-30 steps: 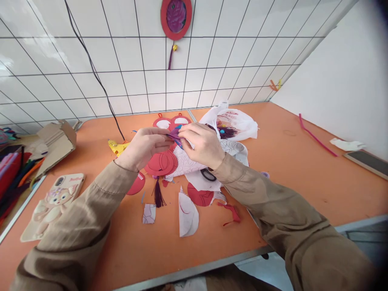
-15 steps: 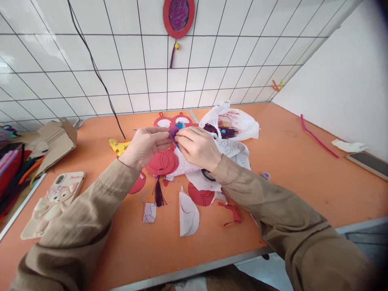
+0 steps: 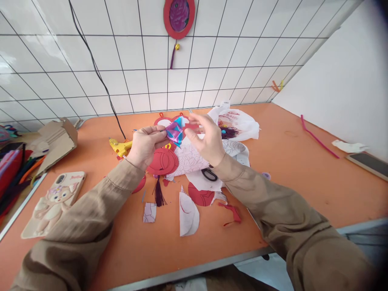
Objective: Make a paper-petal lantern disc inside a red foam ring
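Orange flat worktop [image 3: 291, 178]: spreads below both hands' fingers.
Right hand [image 3: 208, 141]: fingers parted, apparently empty.
Left hand [image 3: 146, 144]: fingers pinched on one side of a shiny purple-and-blue creased sheet [image 3: 175, 131].
Creased sheet: at the left fingertips, just beside the right; adjustment seems in hand, next probably calling for right fingers on its free edge.

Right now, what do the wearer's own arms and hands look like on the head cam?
Left sleeve and right sleeve: long, loose, khaki-brown fabric, heavily creased, no visible print or cables. Left cuff and right cuff are the same brown, each set off by a seam. Left hand and right hand are ungloved. Possibly a thin band at the left wrist; too small to tell.
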`<move>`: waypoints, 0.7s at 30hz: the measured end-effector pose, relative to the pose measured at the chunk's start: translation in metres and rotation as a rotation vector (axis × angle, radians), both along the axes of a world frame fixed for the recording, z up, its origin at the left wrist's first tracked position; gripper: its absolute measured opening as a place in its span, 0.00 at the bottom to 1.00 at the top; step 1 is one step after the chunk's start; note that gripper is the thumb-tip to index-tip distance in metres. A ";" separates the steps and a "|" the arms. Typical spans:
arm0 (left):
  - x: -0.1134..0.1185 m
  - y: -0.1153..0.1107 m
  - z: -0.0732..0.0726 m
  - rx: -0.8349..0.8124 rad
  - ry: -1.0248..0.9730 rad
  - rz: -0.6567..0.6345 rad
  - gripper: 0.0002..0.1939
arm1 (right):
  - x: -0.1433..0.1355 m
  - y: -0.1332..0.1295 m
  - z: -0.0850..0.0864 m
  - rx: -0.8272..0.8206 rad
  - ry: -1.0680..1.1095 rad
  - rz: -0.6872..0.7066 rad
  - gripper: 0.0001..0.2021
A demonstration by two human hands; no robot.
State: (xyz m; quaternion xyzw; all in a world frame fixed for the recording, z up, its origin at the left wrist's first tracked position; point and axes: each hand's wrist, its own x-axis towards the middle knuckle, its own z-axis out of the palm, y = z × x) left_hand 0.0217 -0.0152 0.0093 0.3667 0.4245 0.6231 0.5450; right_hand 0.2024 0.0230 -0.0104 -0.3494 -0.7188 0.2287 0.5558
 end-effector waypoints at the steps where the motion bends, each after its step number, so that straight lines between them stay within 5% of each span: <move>1: 0.000 0.000 0.000 0.009 -0.005 -0.004 0.08 | 0.001 0.002 0.002 -0.208 0.116 0.076 0.21; 4: 0.002 0.000 0.001 0.033 -0.005 -0.014 0.09 | 0.002 0.005 0.008 -0.737 0.266 0.375 0.25; 7: 0.006 -0.002 0.000 0.063 0.020 -0.004 0.09 | -0.002 0.000 0.011 -0.942 0.315 0.534 0.22; 21: 0.021 -0.009 -0.007 0.148 0.112 0.060 0.13 | -0.015 -0.009 0.004 -0.867 0.420 0.391 0.14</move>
